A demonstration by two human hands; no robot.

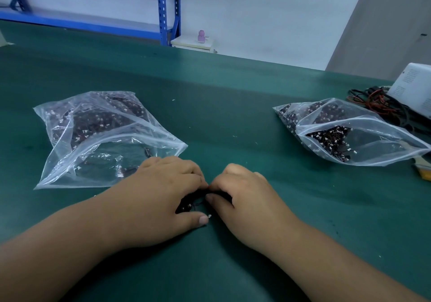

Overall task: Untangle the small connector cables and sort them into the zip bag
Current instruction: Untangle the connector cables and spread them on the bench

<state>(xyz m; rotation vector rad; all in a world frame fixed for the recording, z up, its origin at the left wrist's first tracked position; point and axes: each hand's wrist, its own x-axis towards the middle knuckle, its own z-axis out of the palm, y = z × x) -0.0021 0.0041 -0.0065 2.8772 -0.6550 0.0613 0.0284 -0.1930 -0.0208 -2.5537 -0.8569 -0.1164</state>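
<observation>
cable clump (190, 205): near centre of the green surface (233, 96), between both hands.
left hand (163, 192): fingers curled, pinching the clump.
right hand (242, 196): curled, pinching its other side.
handling: probably light, limp, snag-prone; grip near white connectors.
left zip bag (98, 143): just beyond the left hand, mouth open.

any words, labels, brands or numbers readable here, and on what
None can be read.
The white plastic box at the right edge: small dark marks, too blurred to read.
The small pink bottle far back: too small to read.
The left clear plastic zip bag and right clear plastic zip bag: no print visible.
</observation>
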